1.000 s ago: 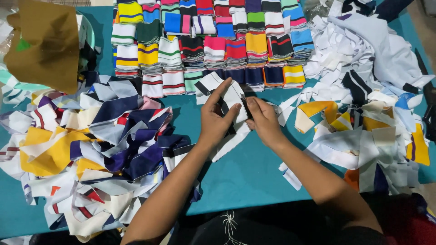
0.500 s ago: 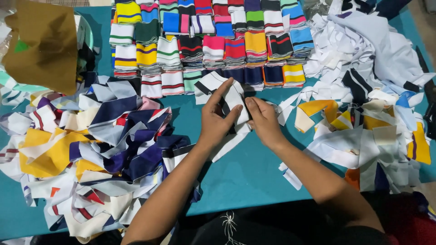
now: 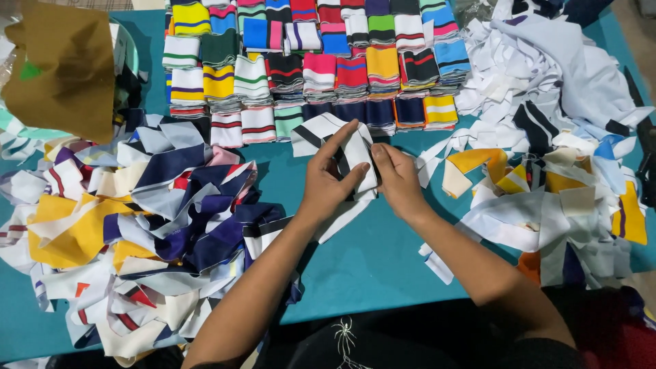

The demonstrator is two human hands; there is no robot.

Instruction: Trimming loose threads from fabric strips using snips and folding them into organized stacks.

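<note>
White black-striped strip (image 3: 355, 160) pinched by both hands' fingers (image 3: 348, 176) above teal table (image 3: 383, 266) strewn with scraps (image 3: 157, 219).

Bare teal table (image 3: 383, 266) lies open below — folded stacks (image 3: 307, 68) ahead, scrap heaps (image 3: 137, 225) flanking.

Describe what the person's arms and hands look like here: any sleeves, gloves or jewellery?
Both arms are bare from the bottom edge of the picture to the fingertips; no sleeves show. The left hand and right hand wear no gloves, and no rings, watch or bracelets are visible. At the bottom edge is a dark garment with a small pale spidery design.
</note>
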